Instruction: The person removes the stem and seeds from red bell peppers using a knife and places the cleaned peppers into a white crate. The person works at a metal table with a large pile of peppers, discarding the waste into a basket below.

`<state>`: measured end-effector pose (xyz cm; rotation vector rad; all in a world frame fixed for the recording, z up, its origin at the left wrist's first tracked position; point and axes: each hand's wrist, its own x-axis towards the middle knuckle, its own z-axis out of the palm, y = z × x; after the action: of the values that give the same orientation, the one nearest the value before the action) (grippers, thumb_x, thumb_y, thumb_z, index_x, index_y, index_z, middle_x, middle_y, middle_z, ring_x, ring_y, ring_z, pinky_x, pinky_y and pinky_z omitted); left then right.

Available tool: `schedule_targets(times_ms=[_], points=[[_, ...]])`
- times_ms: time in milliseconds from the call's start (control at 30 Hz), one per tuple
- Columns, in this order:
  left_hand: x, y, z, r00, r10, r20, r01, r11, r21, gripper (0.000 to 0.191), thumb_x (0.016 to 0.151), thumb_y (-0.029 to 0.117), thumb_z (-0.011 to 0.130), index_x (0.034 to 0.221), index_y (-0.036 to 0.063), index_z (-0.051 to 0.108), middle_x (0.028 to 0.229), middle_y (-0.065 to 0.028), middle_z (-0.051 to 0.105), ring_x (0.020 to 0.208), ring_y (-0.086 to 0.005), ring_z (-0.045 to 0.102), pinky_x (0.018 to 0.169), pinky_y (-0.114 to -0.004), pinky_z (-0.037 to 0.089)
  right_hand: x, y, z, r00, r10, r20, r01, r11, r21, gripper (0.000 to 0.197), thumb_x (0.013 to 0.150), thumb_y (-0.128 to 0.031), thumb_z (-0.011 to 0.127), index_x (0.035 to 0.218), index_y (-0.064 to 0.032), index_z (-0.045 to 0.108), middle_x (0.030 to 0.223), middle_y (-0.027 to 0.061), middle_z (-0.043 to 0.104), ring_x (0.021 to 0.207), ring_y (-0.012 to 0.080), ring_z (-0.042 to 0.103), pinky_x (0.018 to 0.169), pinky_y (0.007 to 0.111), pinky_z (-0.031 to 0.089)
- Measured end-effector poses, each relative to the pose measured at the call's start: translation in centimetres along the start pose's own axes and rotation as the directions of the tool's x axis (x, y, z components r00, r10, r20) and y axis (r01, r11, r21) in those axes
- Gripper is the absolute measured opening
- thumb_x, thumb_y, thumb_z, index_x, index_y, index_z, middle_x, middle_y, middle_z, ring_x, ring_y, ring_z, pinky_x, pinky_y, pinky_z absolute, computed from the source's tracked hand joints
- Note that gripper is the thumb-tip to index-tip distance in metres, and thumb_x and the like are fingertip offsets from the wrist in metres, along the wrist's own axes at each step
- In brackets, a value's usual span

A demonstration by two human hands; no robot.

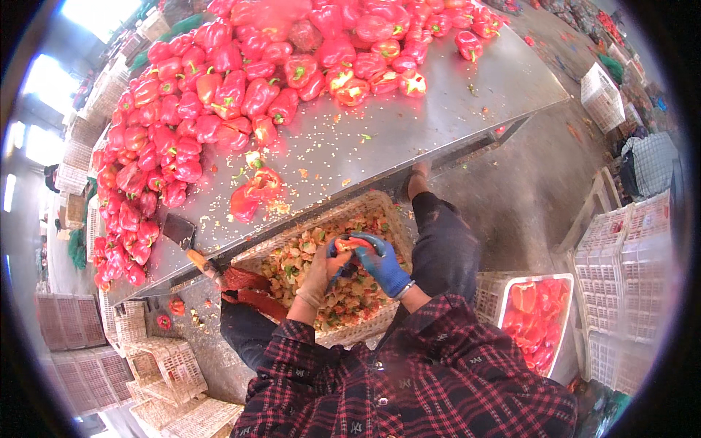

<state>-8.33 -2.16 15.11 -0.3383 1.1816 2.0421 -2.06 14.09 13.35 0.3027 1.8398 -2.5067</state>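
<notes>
A piece of red bell pepper point(353, 242) is held between my two gloved hands, its cut edge showing. My left hand point(317, 269), in a glove with a pale back and blue palm, grips it from the left. In a blue glove, my right hand point(386, 269) curls its fingers over the other side. Both are above a plastic crate point(398, 216) holding pepper cores and scraps point(298, 257). Beyond the crate, opened pepper pieces point(254, 191) and scattered seeds lie on the metal table point(350, 148).
Whole red peppers point(208, 98) are heaped across the table. A cleaver point(179, 231) lies at its near-left edge, wooden handle overhanging. On my right stands a white crate point(506, 323) of red pepper pieces. Stacked crates point(602, 274) rise farther right; more crates point(164, 367) sit at left.
</notes>
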Motion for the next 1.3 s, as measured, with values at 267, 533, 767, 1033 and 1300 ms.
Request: schedule_targets(times_ms=[267, 533, 767, 1033, 1300], points=[[3.5, 11.8, 4.8, 0.293, 0.899, 0.325, -0.674, -0.046, 0.737, 0.045, 0.084, 0.011, 0.059, 0.128, 0.0044, 0.051, 0.115, -0.0145, 0.060, 0.099, -0.0289, 0.059, 0.085, -0.039, 0.050, -0.1, -1.1, 0.1, 0.960, 0.278, -0.029, -0.260, 0.925, 0.276, 0.047, 0.095, -0.029, 0.055, 0.136, -0.0063, 0.044, 0.129, 0.0070, 0.053, 0.114, 0.0206, 0.055, 0.096, 0.034, 0.044], [5.8, 8.8, 2.6, 0.411, 0.869, 0.275, -0.602, 0.032, 0.798, 0.044, 0.083, -0.004, 0.058, 0.127, -0.0008, 0.052, 0.117, -0.0138, 0.060, 0.106, -0.0218, 0.058, 0.091, -0.033, 0.045, -0.8, -3.5, -0.3, 0.940, 0.339, 0.031, -0.304, 0.796, 0.524, 0.052, 0.095, -0.032, 0.055, 0.139, -0.0107, 0.039, 0.128, 0.0060, 0.052, 0.113, 0.0215, 0.056, 0.097, 0.038, 0.045], [-5.4, 0.6, 9.1, 0.739, 0.565, 0.367, -0.632, 0.394, 0.667, 0.046, 0.090, -0.004, 0.051, 0.135, -0.0042, 0.042, 0.131, -0.0153, 0.050, 0.117, -0.0230, 0.052, 0.100, -0.035, 0.041, -4.2, -6.0, -2.2, 0.998, 0.041, 0.049, -0.052, 0.964, 0.262, 0.043, 0.088, -0.023, 0.068, 0.125, -0.0083, 0.053, 0.105, -0.0015, 0.063, 0.095, 0.0085, 0.056, 0.083, 0.026, 0.049], [-5.4, -2.4, 12.2, 0.746, 0.444, 0.496, -0.659, 0.386, 0.646, 0.035, 0.088, -0.003, 0.058, 0.124, -0.0008, 0.054, 0.110, -0.0053, 0.060, 0.096, -0.0136, 0.058, 0.083, -0.024, 0.047, -11.8, -8.6, -4.6, 0.982, -0.091, -0.167, 0.110, 0.988, 0.106, 0.050, 0.086, -0.020, 0.069, 0.129, -0.0035, 0.049, 0.113, 0.0027, 0.058, 0.095, 0.0095, 0.053, 0.083, 0.026, 0.048], [-8.6, -0.4, 9.3, 0.815, 0.234, 0.530, -0.575, 0.203, 0.793, 0.038, 0.079, 0.003, 0.062, 0.116, 0.0001, 0.055, 0.085, -0.0147, 0.062, 0.072, -0.0306, 0.058, 0.067, -0.035, 0.046, -12.7, -10.9, -2.2, 0.856, -0.514, 0.055, 0.323, 0.449, -0.833, 0.042, 0.075, -0.021, 0.068, 0.113, -0.0060, 0.055, 0.105, 0.0162, 0.059, 0.096, 0.0330, 0.059, 0.080, 0.041, 0.047]])
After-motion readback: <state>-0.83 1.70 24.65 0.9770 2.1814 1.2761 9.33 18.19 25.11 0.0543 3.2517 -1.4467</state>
